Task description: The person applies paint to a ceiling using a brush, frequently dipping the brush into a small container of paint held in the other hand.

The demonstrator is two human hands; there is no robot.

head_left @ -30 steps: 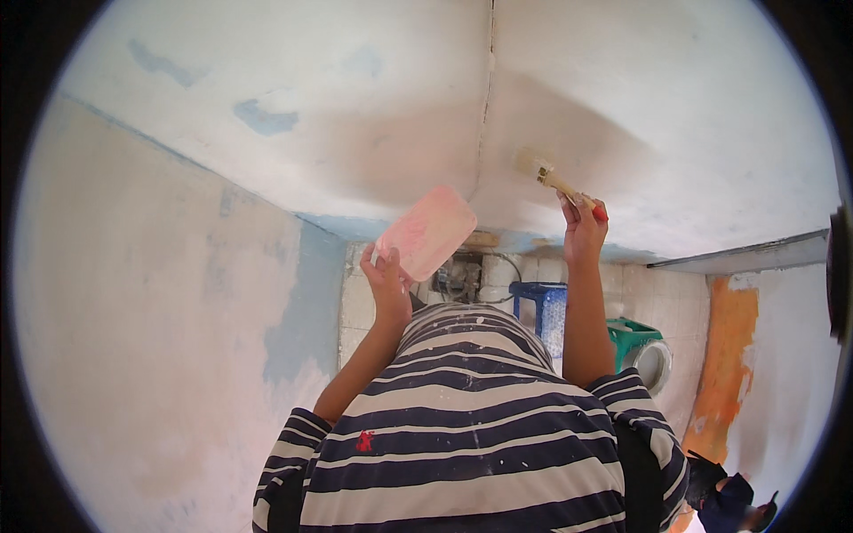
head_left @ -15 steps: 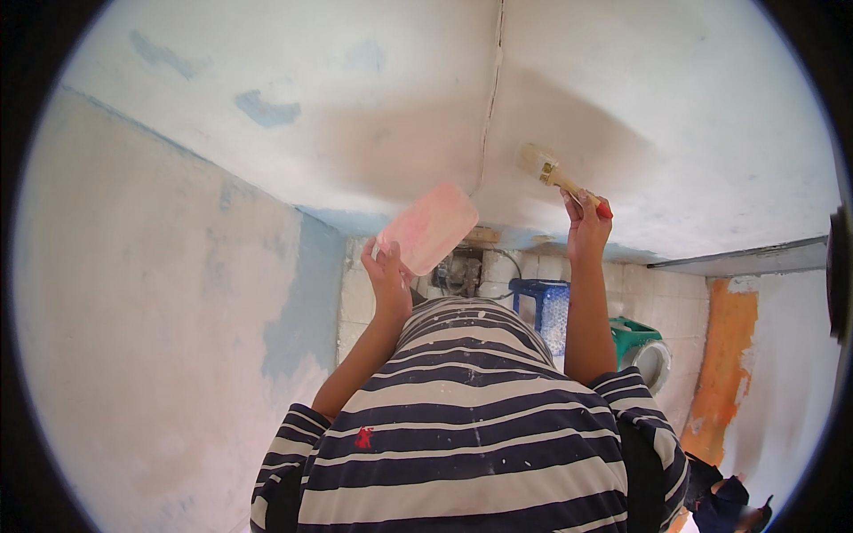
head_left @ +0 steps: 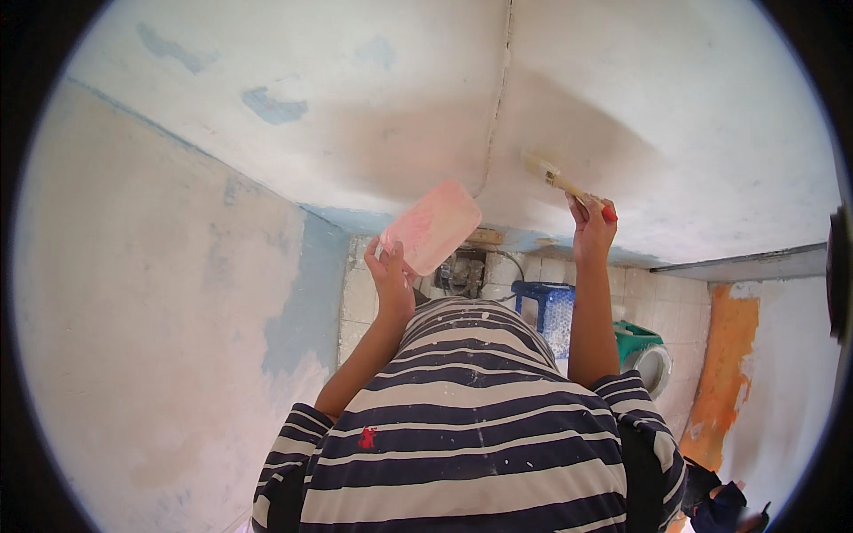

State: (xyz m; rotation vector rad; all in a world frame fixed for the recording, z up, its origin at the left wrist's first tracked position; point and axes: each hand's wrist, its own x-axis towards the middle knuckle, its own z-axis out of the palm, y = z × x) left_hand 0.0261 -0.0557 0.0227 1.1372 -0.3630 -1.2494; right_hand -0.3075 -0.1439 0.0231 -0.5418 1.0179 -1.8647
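Note:
My left hand grips the near-left edge of a pinkish, translucent plastic container, held tilted in front of my chest. In my right hand is a paintbrush with a pale wooden handle and a red end, my fingers closed around the handle. The brush's bristles point up and left, at or close to the white wall; whether they touch it I cannot tell. A dark vertical crack runs down the wall just left of the bristles.
A blue plastic stool stands on the tiled floor below my right forearm. Right of it are a green stool and a round white bucket. A patchy side wall rises at left. Dark items lie at lower right.
The brush has turned slightly, its bristles now showing more edge-on. My hands hold nearly the same places, and the whole view has shifted a little.

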